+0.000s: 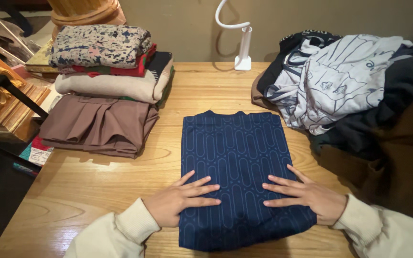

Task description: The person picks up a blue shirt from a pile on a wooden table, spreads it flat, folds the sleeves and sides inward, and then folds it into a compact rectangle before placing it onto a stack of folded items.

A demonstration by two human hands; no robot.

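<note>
A folded dark blue garment [237, 157] with a pale oval pattern lies flat on the wooden table [87, 191] in front of me. My left hand [180, 198] rests palm down on its lower left part, fingers spread and pointing right. On the lower right part lies my right hand [307, 193], flat too, fingers spread and pointing left. Neither hand grips the cloth. Both arms wear cream sleeves.
A stack of folded clothes [106, 86] stands at the table's left: a speckled piece on top, then red, cream and brown ones. A heap of unfolded clothes [350, 81], white, dark and brown, fills the right side. A white lamp stand [243, 52] stands at the back edge.
</note>
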